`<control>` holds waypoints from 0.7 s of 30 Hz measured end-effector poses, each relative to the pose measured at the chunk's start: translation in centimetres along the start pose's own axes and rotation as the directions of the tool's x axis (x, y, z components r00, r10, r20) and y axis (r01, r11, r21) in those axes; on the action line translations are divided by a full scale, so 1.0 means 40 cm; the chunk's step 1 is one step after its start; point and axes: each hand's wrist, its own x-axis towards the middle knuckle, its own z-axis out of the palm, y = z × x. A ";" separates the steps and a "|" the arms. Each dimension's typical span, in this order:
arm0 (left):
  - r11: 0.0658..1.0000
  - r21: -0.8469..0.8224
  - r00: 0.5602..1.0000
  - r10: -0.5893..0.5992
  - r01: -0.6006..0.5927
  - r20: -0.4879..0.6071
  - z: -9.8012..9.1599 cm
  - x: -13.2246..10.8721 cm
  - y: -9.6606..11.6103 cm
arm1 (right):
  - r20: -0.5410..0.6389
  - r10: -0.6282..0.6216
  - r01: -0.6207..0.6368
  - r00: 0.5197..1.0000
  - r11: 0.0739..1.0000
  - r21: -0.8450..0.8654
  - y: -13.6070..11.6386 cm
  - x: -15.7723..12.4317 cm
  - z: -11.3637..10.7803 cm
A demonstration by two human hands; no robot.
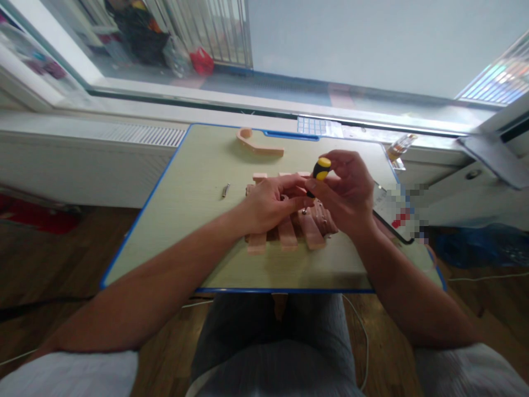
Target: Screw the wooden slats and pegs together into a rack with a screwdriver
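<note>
My right hand (pixel 351 193) is closed around a yellow-and-black screwdriver (pixel 321 169), which stands with its handle up and tip down. My left hand (pixel 273 204) reaches in from the left, thumb and fingers drawn together beside the screwdriver's lower end. What those fingers pinch, if anything, is hidden. Beneath both hands lies a wooden assembly: pale slats (pixel 288 234) cross a darker reddish-brown wooden piece (pixel 326 218). Small shiny metal bits, seemingly screws, show on the brown piece near the right hand. The hands cover the middle of the assembly.
A curved wooden piece (pixel 260 148) lies near the table's far edge. Left of the assembly is a small metal part (pixel 225 191). A dark-edged flat device (pixel 390 212), partly pixelated, lies at the right. A glass bottle (pixel 401 146) stands beyond the blue-edged table (pixel 177 220).
</note>
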 end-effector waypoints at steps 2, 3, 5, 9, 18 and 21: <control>1.000 -0.001 1.000 -0.005 0.005 -0.001 0.000 0.001 0.001 | 0.036 0.024 -0.024 0.999 1.000 0.001 -0.009 0.000 -0.006; 1.000 -0.005 1.000 -0.002 0.002 0.002 0.000 0.002 0.001 | 0.055 0.038 -0.038 0.998 0.999 0.005 -0.014 0.000 -0.008; 1.000 -0.008 1.000 0.012 -0.012 0.014 0.001 0.003 0.000 | 0.074 0.053 -0.055 0.996 0.998 0.022 -0.019 -0.001 -0.010; 0.999 0.024 0.999 0.036 -0.037 0.035 0.000 0.004 0.001 | 0.043 0.029 -0.031 0.999 0.999 0.042 -0.012 0.000 -0.004; 0.999 0.029 0.999 0.042 -0.042 0.005 0.000 0.000 -0.002 | -0.020 0.000 0.001 1.000 1.000 0.018 0.017 0.002 0.005; 0.999 0.020 1.000 0.027 -0.027 0.003 0.000 0.000 -0.004 | -0.011 -0.002 0.003 1.000 1.000 0.026 0.015 0.000 0.009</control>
